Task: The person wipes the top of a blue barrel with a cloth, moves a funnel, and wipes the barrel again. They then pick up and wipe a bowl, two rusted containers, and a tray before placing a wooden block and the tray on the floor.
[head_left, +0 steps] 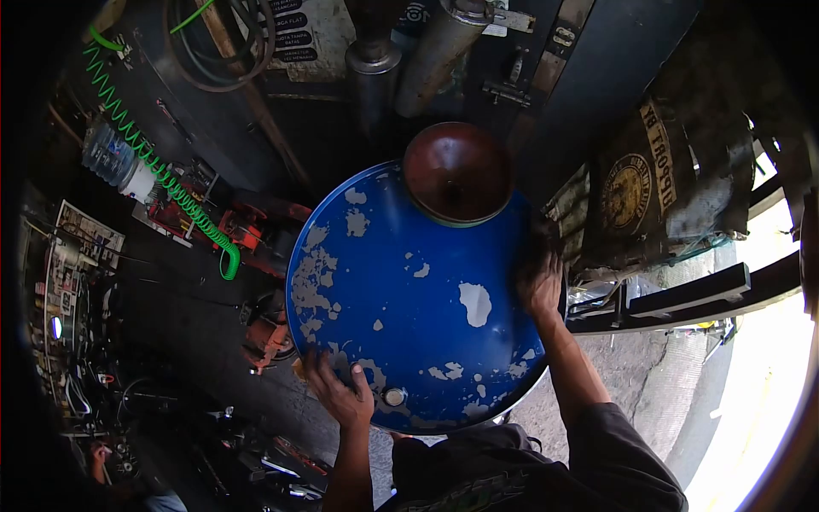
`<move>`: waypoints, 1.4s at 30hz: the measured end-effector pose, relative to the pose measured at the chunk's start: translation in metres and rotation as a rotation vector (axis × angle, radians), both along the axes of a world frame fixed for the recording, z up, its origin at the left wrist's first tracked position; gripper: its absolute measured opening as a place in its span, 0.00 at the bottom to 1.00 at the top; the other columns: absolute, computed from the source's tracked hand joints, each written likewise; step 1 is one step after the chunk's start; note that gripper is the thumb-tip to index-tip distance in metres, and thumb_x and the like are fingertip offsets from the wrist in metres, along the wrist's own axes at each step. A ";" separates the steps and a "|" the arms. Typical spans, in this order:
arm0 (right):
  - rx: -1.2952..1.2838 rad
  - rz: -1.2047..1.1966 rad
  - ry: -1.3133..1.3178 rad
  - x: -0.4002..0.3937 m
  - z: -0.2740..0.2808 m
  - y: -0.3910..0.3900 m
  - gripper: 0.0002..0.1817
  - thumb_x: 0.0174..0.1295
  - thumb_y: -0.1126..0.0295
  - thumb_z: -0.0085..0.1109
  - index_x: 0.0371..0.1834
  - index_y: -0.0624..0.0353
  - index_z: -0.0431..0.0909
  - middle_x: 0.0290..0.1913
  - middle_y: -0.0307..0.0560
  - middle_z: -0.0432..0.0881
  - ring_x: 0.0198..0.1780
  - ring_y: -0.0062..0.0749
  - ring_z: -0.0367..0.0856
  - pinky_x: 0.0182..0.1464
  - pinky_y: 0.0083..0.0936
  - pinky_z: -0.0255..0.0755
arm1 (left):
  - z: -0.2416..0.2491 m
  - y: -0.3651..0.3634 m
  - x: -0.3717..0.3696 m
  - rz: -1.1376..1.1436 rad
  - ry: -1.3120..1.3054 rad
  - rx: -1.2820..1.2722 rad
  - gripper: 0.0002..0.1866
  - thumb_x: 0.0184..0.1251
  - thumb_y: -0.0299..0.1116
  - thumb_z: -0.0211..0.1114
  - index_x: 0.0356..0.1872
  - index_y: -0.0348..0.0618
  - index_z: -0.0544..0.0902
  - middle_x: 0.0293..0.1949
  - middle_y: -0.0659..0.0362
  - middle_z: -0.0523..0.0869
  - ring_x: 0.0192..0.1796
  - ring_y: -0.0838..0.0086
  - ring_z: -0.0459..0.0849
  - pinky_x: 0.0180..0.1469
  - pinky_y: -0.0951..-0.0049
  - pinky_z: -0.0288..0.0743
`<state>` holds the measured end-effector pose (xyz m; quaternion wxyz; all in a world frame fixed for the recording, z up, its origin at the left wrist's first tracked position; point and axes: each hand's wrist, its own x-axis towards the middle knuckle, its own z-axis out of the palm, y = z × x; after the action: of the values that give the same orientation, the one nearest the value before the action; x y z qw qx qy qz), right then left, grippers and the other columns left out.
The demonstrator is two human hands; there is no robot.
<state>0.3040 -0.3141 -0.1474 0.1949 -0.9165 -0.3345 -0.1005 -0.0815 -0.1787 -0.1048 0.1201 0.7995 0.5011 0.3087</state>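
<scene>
A large blue drum (409, 290) with chipped paint fills the middle of the head view, its round top facing me. My left hand (339, 394) grips its near left rim, the thumb apart from the fingers and resting on the top. Close to that thumb is a small round metal cap (394, 397). On the right rim, my right hand (541, 280) holds the drum, its fingers partly lost in shadow. A reddish-brown funnel-shaped bowl (456, 171) rests at the drum's far edge, apart from both hands.
Metal cylinders (444, 55) stand behind the drum. A green coiled hose (183, 200) hangs at the left, near red equipment (247, 230) and a water bottle (115, 158). Dark printed sheeting (640, 188) hangs at the right above a black rail (691, 290). Another person's hand (101, 452) shows lower left.
</scene>
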 end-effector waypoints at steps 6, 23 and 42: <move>0.576 0.471 0.451 0.068 -0.011 0.080 0.34 0.59 0.58 0.53 0.69 0.62 0.65 0.69 0.63 0.65 0.69 0.61 0.61 0.72 0.47 0.54 | 0.006 0.002 0.002 -0.027 -0.002 0.019 0.36 0.72 0.61 0.44 0.59 0.33 0.70 0.61 0.39 0.67 0.63 0.44 0.68 0.59 0.43 0.66; -0.012 0.642 0.110 -0.092 0.037 0.120 0.31 0.62 0.62 0.50 0.69 0.63 0.64 0.69 0.62 0.63 0.73 0.63 0.54 0.75 0.49 0.44 | 0.010 0.003 -0.011 -0.075 -0.039 -0.005 0.39 0.65 0.62 0.55 0.60 0.32 0.68 0.61 0.38 0.66 0.66 0.39 0.62 0.66 0.37 0.54; -0.048 0.519 -0.177 -0.102 0.014 0.322 0.33 0.68 0.54 0.43 0.72 0.63 0.61 0.76 0.65 0.49 0.77 0.60 0.45 0.77 0.47 0.38 | -0.004 0.011 -0.026 -0.037 -0.358 -0.026 0.46 0.66 0.69 0.46 0.65 0.31 0.61 0.61 0.35 0.65 0.63 0.39 0.66 0.64 0.39 0.59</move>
<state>0.2025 0.0078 -0.1334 0.1621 -0.7921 -0.5764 -0.1189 -0.1070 -0.1681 -0.1090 0.2234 0.7392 0.4608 0.4373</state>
